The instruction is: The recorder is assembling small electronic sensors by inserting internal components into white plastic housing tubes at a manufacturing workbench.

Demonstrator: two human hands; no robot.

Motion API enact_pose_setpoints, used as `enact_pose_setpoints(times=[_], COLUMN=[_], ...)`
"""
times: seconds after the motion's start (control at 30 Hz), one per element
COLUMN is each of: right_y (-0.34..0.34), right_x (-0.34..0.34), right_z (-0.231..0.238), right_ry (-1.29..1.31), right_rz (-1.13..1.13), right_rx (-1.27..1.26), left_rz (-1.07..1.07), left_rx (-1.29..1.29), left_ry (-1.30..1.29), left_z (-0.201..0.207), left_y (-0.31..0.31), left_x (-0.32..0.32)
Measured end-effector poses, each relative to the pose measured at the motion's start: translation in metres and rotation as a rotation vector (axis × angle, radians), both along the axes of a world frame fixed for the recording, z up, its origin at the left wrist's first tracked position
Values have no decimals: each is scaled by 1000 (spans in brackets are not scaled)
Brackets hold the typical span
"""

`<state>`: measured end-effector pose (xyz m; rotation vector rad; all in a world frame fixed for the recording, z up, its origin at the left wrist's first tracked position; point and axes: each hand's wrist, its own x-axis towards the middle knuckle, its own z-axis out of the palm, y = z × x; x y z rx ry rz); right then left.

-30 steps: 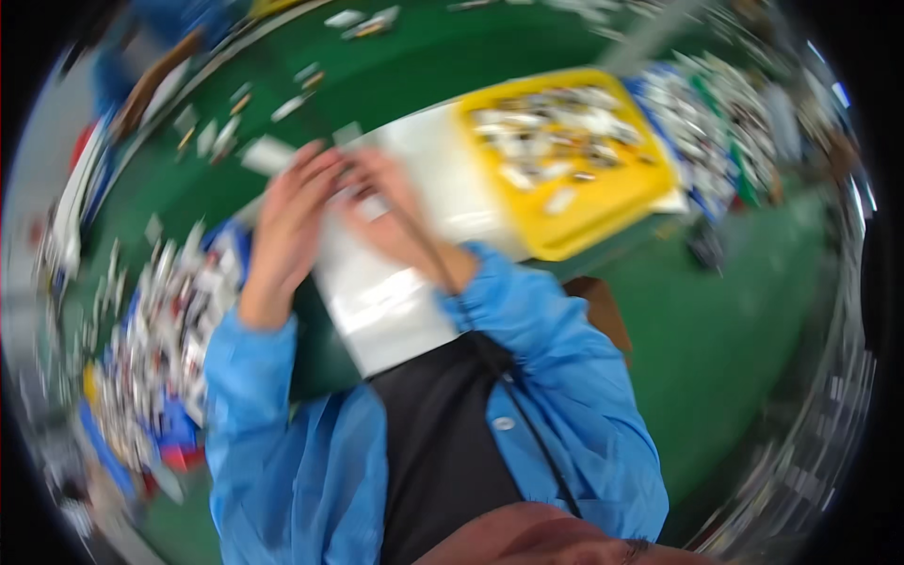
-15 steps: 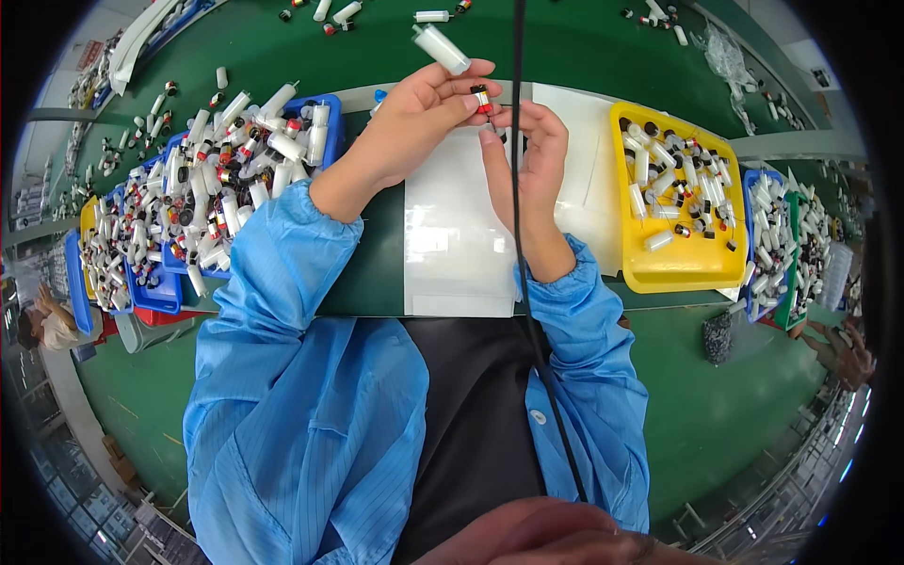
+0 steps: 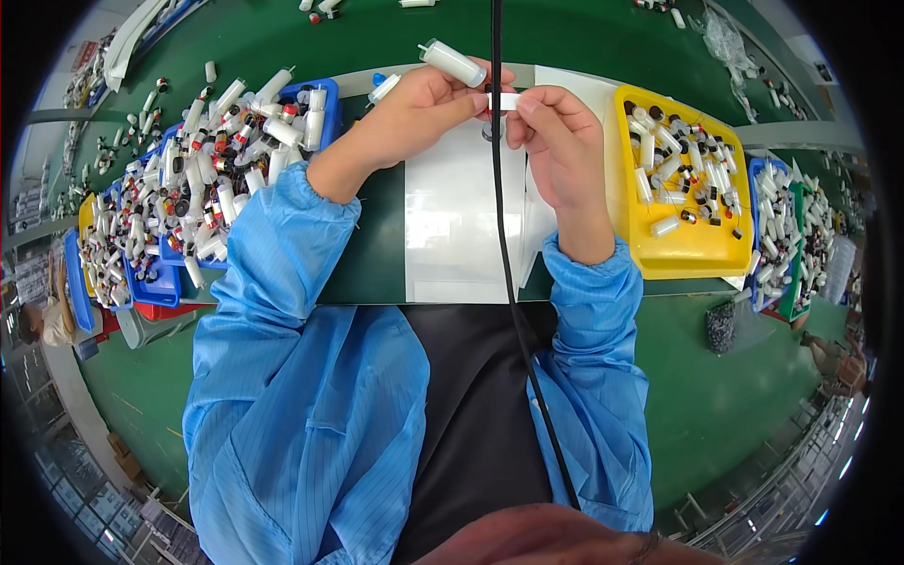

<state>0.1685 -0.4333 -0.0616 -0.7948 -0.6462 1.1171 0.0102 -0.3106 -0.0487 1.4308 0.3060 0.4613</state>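
My left hand [image 3: 414, 118] is closed. A translucent white capped cylinder [image 3: 454, 64] is tucked against its fingers, lying tilted. Between that thumb and the fingertips is a small part with a black and red end, mostly hidden by fingers and a black cable. My right hand [image 3: 565, 141] pinches a short white strip-like piece [image 3: 506, 101] between thumb and forefinger, touching the left fingertips. A small round clear end shows just below the cable; what it belongs to I cannot make out. Both hands are above a white sheet [image 3: 461, 217] on the green table.
A blue tray [image 3: 331, 122] heaped with white cylinders and black-red parts stands left. On the right is a yellow tray [image 3: 659, 259] with similar pieces. The black cable [image 3: 508, 254] hangs across the view. More bins line both sides, and loose parts lie on the far table.
My right hand has risen and shifted right, and now pinches a white piece at the left fingertips. The black-red part, plainly visible before, is now mostly covered. The white cylinder has turned flatter.
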Motion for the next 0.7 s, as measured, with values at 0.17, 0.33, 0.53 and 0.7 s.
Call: enact_pose_setpoints(times=[0.17,0.33,0.53,0.7], right_y=[2,4,4,3], right_x=[-9,-16,-19,-19], right_z=[-3,-6,-6,-11], right_ry=[-119,-183,-346,-424], right_rz=[-142,-245,-311,-331], right_rx=[-79,-106,-104,-47], left_rz=[30,53,84,72], left_rx=[43,41,70,183], left_ry=[18,47,83,82], left_z=[-1,6,3,0], left_y=[-1,-3,-6,-2], left_x=[1,2,-1,-2])
